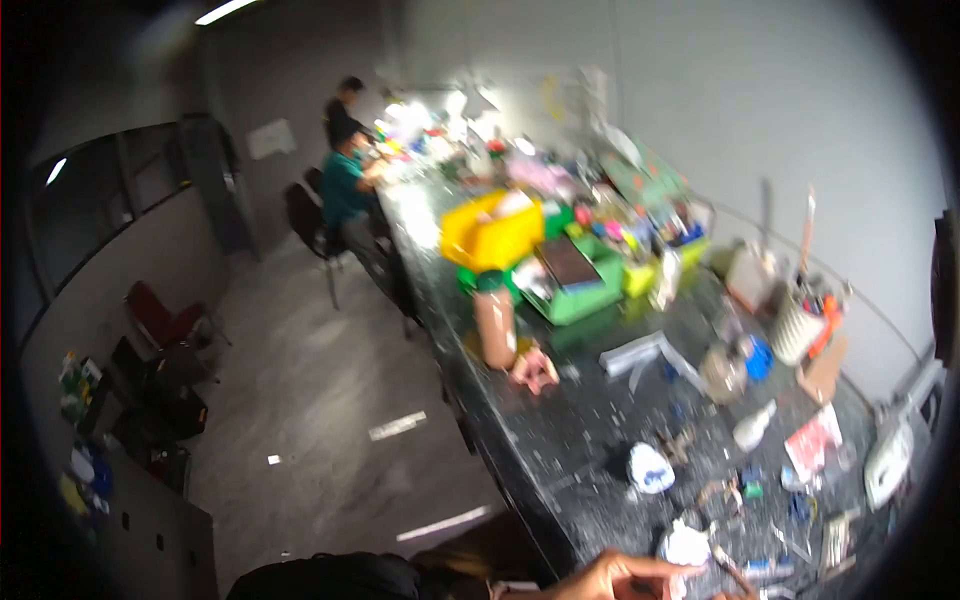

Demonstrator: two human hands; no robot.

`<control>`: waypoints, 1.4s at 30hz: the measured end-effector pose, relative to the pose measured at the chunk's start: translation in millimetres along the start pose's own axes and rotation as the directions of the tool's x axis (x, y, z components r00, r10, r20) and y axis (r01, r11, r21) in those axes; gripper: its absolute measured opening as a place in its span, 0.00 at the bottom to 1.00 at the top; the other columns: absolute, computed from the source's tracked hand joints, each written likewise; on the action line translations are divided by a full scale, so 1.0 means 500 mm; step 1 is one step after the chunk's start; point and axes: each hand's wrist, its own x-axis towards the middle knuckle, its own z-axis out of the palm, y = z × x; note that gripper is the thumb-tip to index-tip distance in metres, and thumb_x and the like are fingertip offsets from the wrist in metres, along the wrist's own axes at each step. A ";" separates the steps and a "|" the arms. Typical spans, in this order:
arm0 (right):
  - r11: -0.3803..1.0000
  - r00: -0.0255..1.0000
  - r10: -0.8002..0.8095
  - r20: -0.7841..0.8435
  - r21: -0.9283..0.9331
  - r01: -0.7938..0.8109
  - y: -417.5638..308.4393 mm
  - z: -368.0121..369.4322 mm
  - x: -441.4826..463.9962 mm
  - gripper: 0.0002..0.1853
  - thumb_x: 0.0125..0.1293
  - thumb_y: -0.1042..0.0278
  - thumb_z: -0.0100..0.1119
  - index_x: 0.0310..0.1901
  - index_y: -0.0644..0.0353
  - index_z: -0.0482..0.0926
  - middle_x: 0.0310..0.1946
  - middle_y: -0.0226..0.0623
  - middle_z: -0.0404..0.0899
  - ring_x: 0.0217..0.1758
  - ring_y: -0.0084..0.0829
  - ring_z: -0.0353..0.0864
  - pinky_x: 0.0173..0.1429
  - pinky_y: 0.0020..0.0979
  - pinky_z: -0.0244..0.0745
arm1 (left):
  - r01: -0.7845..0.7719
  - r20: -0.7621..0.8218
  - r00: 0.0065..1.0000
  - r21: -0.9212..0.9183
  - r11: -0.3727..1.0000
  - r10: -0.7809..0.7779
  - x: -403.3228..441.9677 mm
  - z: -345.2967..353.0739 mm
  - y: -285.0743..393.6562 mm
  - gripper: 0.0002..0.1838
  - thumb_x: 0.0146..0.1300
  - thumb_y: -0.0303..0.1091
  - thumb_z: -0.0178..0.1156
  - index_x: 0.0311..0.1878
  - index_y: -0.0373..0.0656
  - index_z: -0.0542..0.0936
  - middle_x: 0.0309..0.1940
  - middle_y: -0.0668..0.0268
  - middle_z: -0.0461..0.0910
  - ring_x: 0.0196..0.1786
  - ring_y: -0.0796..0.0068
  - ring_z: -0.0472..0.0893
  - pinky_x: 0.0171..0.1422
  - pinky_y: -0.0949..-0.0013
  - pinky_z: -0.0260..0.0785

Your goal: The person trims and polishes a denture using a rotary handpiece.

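Observation:
At the bottom edge, my left hand [622, 576] is closed, its thumb and finger at a rounded white lump [685, 545] that looks like plaster; blur hides its exact kind. Only a sliver of my right hand [735, 596] shows at the frame's lower border. From it a thin brownish stick-like tool [732, 568] slants up toward the white lump. Farther along the black bench [545, 440] lies a second white lump with blue marks [651, 468]. A pink dental-shaped piece [535, 371] sits by a brownish bottle with a dark cap [495, 325].
Green [580, 300] and yellow [492, 232] bins stand along the bench. A white cup of tools [797, 325], a clear round jar [722, 372] and scattered small tools are at the right. Two people [345, 185] are at the far end. A red chair [165, 315] stands left.

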 end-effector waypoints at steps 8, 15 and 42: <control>1.000 0.999 -0.008 0.036 0.000 0.008 0.011 -0.002 -0.001 0.28 0.39 0.36 0.65 0.16 0.53 0.66 0.11 0.28 0.64 0.13 0.29 0.66 0.20 0.31 0.54 | -0.082 0.014 0.997 0.184 0.979 0.081 0.009 0.000 0.009 0.25 0.49 0.15 0.61 0.54 0.28 0.70 0.33 0.61 0.80 0.38 0.76 0.81 0.44 0.73 0.77; 0.998 0.996 -0.049 0.079 -0.024 0.051 0.009 -0.007 0.012 0.29 0.36 0.36 0.67 0.16 0.54 0.65 0.11 0.26 0.61 0.12 0.25 0.63 0.18 0.27 0.52 | -0.136 0.032 0.991 0.193 0.972 0.132 0.013 -0.006 -0.003 0.24 0.51 0.18 0.62 0.54 0.31 0.72 0.35 0.63 0.80 0.39 0.77 0.80 0.46 0.75 0.76; 0.999 0.999 -0.042 0.033 -0.005 0.042 0.009 -0.005 0.009 0.28 0.38 0.39 0.68 0.16 0.55 0.64 0.12 0.25 0.59 0.13 0.25 0.61 0.18 0.27 0.52 | -0.420 0.235 0.901 0.266 0.868 0.364 0.024 -0.033 -0.007 0.26 0.44 0.16 0.66 0.51 0.34 0.74 0.32 0.46 0.79 0.33 0.63 0.83 0.37 0.68 0.77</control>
